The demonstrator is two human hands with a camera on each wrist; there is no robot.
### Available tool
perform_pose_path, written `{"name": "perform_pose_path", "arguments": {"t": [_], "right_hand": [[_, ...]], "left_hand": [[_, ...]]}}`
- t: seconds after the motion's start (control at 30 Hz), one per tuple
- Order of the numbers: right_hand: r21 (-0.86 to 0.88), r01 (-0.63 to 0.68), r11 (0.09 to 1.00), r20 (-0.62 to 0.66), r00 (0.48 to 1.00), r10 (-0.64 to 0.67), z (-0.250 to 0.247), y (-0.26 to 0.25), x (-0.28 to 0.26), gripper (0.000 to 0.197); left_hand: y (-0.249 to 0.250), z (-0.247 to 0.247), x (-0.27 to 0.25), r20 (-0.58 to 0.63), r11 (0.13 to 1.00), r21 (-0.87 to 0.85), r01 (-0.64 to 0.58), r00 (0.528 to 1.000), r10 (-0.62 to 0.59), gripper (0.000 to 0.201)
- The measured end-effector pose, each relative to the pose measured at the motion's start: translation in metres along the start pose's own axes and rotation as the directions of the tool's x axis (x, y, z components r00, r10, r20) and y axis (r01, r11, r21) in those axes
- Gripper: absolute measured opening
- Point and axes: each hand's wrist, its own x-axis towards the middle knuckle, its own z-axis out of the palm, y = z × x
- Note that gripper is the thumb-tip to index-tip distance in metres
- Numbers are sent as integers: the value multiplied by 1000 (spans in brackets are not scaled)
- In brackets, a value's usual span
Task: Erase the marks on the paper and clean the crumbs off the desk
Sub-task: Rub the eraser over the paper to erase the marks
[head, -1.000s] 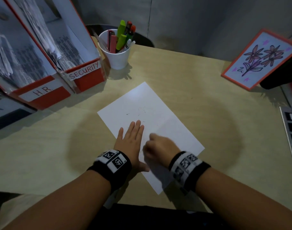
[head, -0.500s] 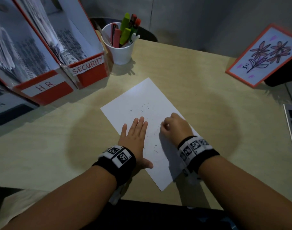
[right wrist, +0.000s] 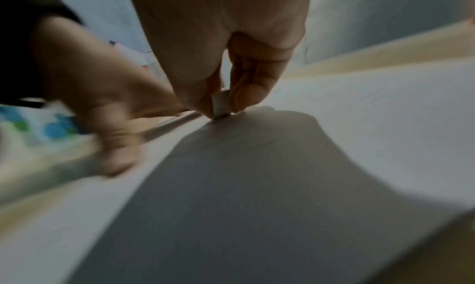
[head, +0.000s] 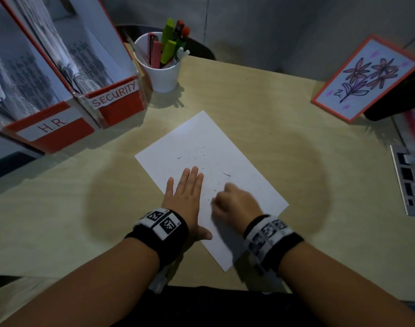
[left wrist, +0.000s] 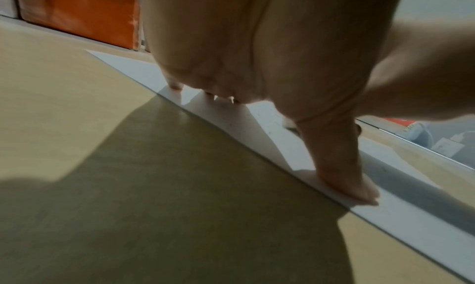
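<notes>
White paper sheet (head: 209,147) runs lengthwise away from both hands. Left hand (head: 186,197) presses flat on its near-left edge. Right hand (head: 235,204) pinches a small white eraser (right wrist: 219,103) on the sheet beside it; dark crumbs (head: 197,153) lie just beyond.

One paper (head: 239,161), two red file boxes (head: 116,107), one pen cup (head: 162,74), one flower picture (head: 364,79).

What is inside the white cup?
The white cup holds green, pink and red-capped pens, standing up. Their lower ends and the cup's bottom are hidden.
</notes>
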Motion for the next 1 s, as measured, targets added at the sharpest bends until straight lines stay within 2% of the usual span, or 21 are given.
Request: {"name": "perform_pose_path", "arguments": {"t": [0.07,0.13,0.2,0.23,0.27,0.3,0.37,0.43,0.47,0.5,0.57,0.6,0.63,0.7,0.77,0.8,0.83,0.87,0.93,0.97,1.0], "right_hand": [[-2,-162,987,-136,978,160,-14,27,24,22],[-3,-191,982,-154,970,189,-17,29,29,22],[-27,3,1000,-26,1000,-3,-2,-2,10,21],[-19,108,994,59,992,-107,8,-16,-6,20],[1,140,990,108,984,-139,11,-18,-14,19],[14,102,995,111,989,-103,5,-9,-13,19],[-25,-75,997,-39,997,74,-12,22,12,21],[-18,-249,968,-162,956,243,-28,46,32,24],[-25,-243,970,-170,957,236,-26,44,33,23],[-47,-176,983,-149,975,167,-20,30,28,23],[-71,66,995,12,998,-65,3,-8,4,22],[-67,120,991,93,989,-114,8,-15,-4,22],[-69,105,992,110,989,-97,4,-12,-3,22],[-81,-43,996,-25,999,41,-15,13,22,24],[-85,-182,980,-140,976,169,-31,37,43,23],[-88,-178,980,-147,975,164,-31,37,44,22],[-88,-111,990,-140,985,98,-25,27,38,21],[-81,2,997,-68,998,-8,-15,9,25,18],[-73,176,982,72,983,-170,3,-11,-1,14],[-55,163,985,93,983,-158,0,-6,-3,16],[-52,99,994,57,994,-96,-7,4,4,18]], "left_hand": [[1,-1,1,15,1000,5,2,1000,-2,143],[1,-1,1,20,1000,-1,1,1000,-1,143],[0,0,1,9,1000,-14,-1,1000,1,143],[0,0,1,3,1000,-17,-1,1000,1,142],[0,0,1,0,1000,-17,0,1000,0,142],[0,0,0,3,1000,-17,1,1000,-1,142],[1,0,1,13,1000,-12,3,1000,-3,143],[1,-1,0,28,1000,-4,5,1000,-5,143],[2,-1,1,29,1000,-3,7,1000,-7,143],[2,-1,1,28,1000,-3,8,1000,-8,143],[2,-1,1,26,1000,-2,9,1000,-9,143],[2,-2,1,27,1000,-1,10,1000,-10,143],[3,-2,1,28,1000,-1,11,1000,-11,143],[3,-3,1,32,1000,-1,19,999,-19,143],[4,-4,0,37,1000,10,22,999,-23,142],[4,-4,0,39,1000,11,22,999,-23,142],[4,-4,1,36,1000,9,22,999,-23,143],[4,-3,1,33,1000,7,22,999,-22,143],[4,-3,1,30,1000,11,21,999,-21,143],[4,-3,1,28,1000,12,21,999,-22,143],[4,-2,1,28,1000,11,23,999,-23,143]]}}
